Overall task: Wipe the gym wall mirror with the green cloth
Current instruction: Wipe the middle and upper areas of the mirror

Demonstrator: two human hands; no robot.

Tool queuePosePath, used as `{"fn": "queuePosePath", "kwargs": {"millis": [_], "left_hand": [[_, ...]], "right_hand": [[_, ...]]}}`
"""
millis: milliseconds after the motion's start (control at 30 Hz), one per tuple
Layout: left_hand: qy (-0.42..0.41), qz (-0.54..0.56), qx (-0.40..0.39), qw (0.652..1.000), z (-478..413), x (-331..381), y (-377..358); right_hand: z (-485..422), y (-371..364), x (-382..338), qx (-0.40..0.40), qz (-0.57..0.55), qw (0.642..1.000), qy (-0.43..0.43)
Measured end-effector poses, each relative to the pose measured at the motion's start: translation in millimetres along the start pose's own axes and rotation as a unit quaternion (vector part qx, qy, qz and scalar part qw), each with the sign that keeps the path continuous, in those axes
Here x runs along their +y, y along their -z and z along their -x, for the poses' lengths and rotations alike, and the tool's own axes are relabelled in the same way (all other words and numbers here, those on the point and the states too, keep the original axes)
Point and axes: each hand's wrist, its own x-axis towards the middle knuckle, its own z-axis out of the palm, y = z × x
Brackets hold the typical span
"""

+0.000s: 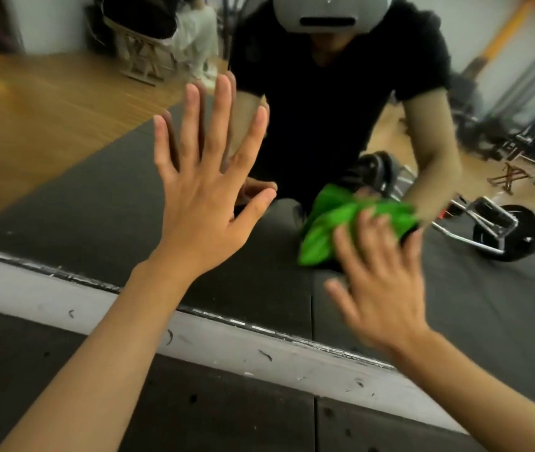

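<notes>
Hands: both up on the mirror [90,177], two bare forearms coming in from the bottom edge.

Left hand [201,194], centre-left of frame: flat, five fingers straight and fanned, palm to the glass, fingertips meeting their own reflection. Holds nothing.

Right hand [380,282], lower right of centre: blurred. Fingers spread and roughly straight, laid over the green cloth [328,226], pressing it on the glass. No curl round it that I can make out.

Cloth count: one. Bunched, centre-right of frame, sticking out up-left past the right fingers, low on the mirror near its bottom edge.

White strip [31,288] runs diagonally under the mirror, scuffed. Dark floor mat [194,415] below it, bottom of frame.

Reflection, upper centre: person in black short-sleeved top, grey headset [329,14]. Reflection, right side: two black discs [517,234]. Wood floor [31,109] in the upper left.
</notes>
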Motion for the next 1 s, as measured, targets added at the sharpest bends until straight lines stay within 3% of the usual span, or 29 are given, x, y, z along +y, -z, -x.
{"fn": "queuePosePath", "kwargs": {"millis": [100,167,233,367,433,533,633,733,833,933,1000], "left_hand": [[0.006,-0.017,0.001,1.0,0.5,-0.2,-0.9],[0.0,-0.015,0.0,1.0,0.2,-0.2,-1.6],[-0.001,-0.009,-0.002,1.0,0.2,0.1,-1.2],[0.001,-0.005,-0.004,1.0,-2.7,0.5,2.3],[0.004,0.008,-0.006,1.0,-2.5,3.0,3.4],[0.006,0.013,-0.001,1.0,-1.7,3.8,4.1],[0.005,0.005,0.004,1.0,-4.8,4.2,2.9],[0.004,-0.001,0.004,1.0,-4.0,6.1,2.0],[0.002,-0.001,0.0,1.0,-3.1,4.1,2.2],[-0.004,0.004,0.002,1.0,-3.3,1.9,4.2],[-0.005,0.01,-0.003,1.0,-2.9,1.7,2.9]], "right_hand": [[-52.5,31.3,12.3,0.112,-0.021,0.982,-0.152],[-54.9,20.2,-3.3,0.121,-0.016,0.975,-0.187],[-23.6,-14.3,-32.5,0.065,-0.01,0.986,-0.152],[71.4,-81.2,-74.6,-0.143,-0.011,0.99,0.01],[92.6,-86.7,-74.9,-0.175,-0.021,0.984,0.024],[65.6,-69.2,-58.0,-0.058,-0.019,0.998,-0.012],[-0.7,-36.8,-43.7,0.081,-0.059,0.984,-0.148],[-28.5,-36.5,-60.6,0.115,-0.057,0.972,-0.199],[22.6,-83.1,-99.6,-0.002,-0.034,0.998,-0.049],[87.5,-118.5,-120.5,-0.204,-0.004,0.971,0.127],[96.3,-113.9,-110.2,-0.253,-0.011,0.957,0.139]]}}
